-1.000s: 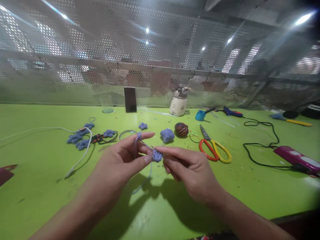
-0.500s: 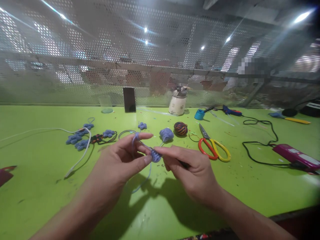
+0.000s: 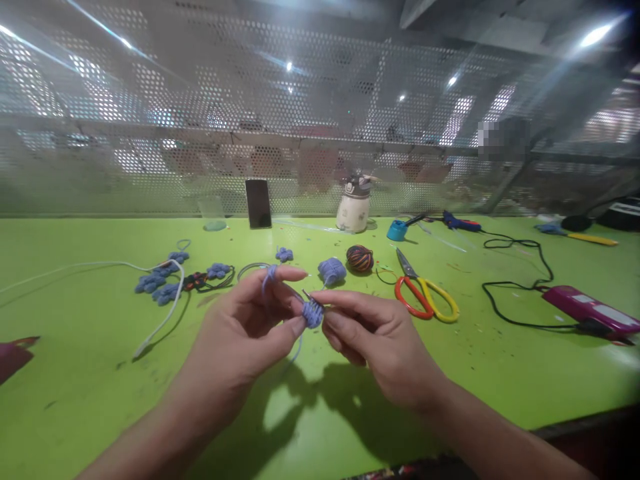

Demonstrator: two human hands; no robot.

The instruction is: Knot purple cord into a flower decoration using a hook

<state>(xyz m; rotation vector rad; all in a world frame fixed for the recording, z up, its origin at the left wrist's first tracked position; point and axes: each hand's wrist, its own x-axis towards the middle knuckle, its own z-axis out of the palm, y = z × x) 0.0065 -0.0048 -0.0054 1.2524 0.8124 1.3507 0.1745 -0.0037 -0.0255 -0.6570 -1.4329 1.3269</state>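
Observation:
Between thumb and fingers, my left hand (image 3: 250, 320) pinches a small blue-purple crochet piece (image 3: 313, 312). Working yarn (image 3: 271, 275) loops around its raised index finger. From the right, my right hand (image 3: 373, 333) closes on a crochet hook (image 3: 306, 294); only the dark tip shows at the piece's top edge, and the fingers hide the rest. Just beyond the hands lies a blue-purple yarn ball (image 3: 332, 271), with a strand leading toward the piece. A small crocheted flower (image 3: 284, 254) rests behind my left fingers.
Scissors (image 3: 420, 293) and a multicoloured yarn ball (image 3: 360, 259) lie to the right, near a purple power strip (image 3: 590, 310). Crocheted flowers (image 3: 163, 280) and a white cable (image 3: 175, 307) are left. A phone (image 3: 259, 204) and bottle (image 3: 353, 205) stand behind.
My right fingers have shifted slightly, and the thumb now shows beside the index finger. More of the hook's tip shows above the crochet piece. The left hand keeps its pinch.

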